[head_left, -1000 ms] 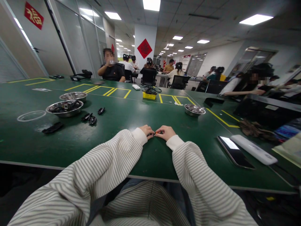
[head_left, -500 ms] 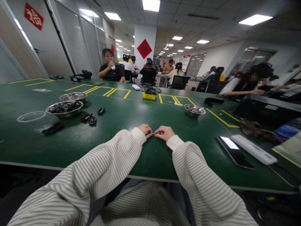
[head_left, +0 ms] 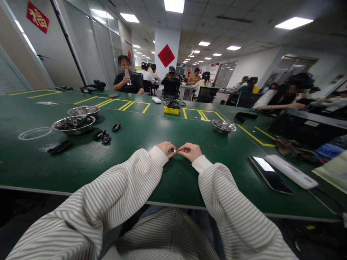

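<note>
Close together above the green table (head_left: pixel 179 187), my two hands pinch small parts that meet between the fingertips. My left hand (head_left: pixel 165 147) is closed on a small dark and silver part (head_left: pixel 174 150), mostly covered by the fingers. In my right hand (head_left: pixel 191 151) a small orange piece (head_left: pixel 178 150) is pinched between thumb and forefinger, touching or very near the silver part. Both are too small to name more exactly. Several black plastic parts (head_left: pixel 104 137) lie to the left of my hands.
At left stand a steel bowl of dark parts (head_left: pixel 73 130) and another steel bowl (head_left: pixel 84 107). A small steel bowl (head_left: pixel 223 130) is to the right. A phone (head_left: pixel 271 177) and a white power bank (head_left: pixel 291 171) lie at right. A yellow tray (head_left: pixel 171 111) holds black cables. People sit beyond.
Both hands have lifted very slightly, and the small parts between them sit a little higher and show more silver. The person across the table has lowered a hand holding a clear object.
</note>
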Demonstrator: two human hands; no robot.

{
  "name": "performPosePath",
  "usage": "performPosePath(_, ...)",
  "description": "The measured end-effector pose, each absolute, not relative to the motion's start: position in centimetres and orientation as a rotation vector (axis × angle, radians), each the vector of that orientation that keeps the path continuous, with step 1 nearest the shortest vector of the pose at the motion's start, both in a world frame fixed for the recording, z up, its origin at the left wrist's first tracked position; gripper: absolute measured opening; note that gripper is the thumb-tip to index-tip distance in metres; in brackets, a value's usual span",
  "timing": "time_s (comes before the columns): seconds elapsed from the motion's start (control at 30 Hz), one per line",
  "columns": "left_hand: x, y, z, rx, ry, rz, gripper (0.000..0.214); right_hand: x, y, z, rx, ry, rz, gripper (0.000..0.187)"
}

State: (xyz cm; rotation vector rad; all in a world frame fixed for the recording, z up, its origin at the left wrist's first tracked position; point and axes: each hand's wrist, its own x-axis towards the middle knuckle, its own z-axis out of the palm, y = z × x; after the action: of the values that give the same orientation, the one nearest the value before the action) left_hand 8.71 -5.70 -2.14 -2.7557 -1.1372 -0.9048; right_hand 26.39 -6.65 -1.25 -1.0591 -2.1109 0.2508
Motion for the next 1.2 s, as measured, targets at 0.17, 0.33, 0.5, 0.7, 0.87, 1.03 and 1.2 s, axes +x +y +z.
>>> performPosePath(0.17,8.72,-5.91,-2.01,-2.724,-1.191,-0.934,0.019,26.24,-6.88,-0.98,-1.045,-2.102,0.298,0.017)
performPosePath(0.33,8.80,-6.26,-1.81,-2.743,-1.238,-0.966,0.017,26.15,-7.04,-0.87,-1.065,-2.100,0.308,0.015)
performPosePath(0.5,8.77,-6.14,-1.74,-2.772,-1.209,-0.959,0.013,26.04,-7.22,-0.64,-1.060,-2.115,0.295,0.013)
performPosePath(0.7,8.65,-6.12,-1.77,-2.792,-1.238,-0.913,0.014,26.11,-7.04,-0.77,-1.063,-2.119,0.302,0.013)
performPosePath(0.87,8.74,-6.21,-1.87,-2.766,-1.268,-0.897,0.016,26.23,-6.91,-0.89,-1.091,-2.103,0.314,0.014)
performPosePath(1.03,8.72,-6.26,-1.81,-2.793,-1.243,-0.884,0.016,26.17,-7.10,-0.67,-1.117,-2.086,0.328,0.013)
performPosePath(1.2,8.65,-6.38,-1.55,-2.781,-1.221,-0.884,0.014,26.08,-7.17,-0.63,-1.118,-2.082,0.369,0.014)
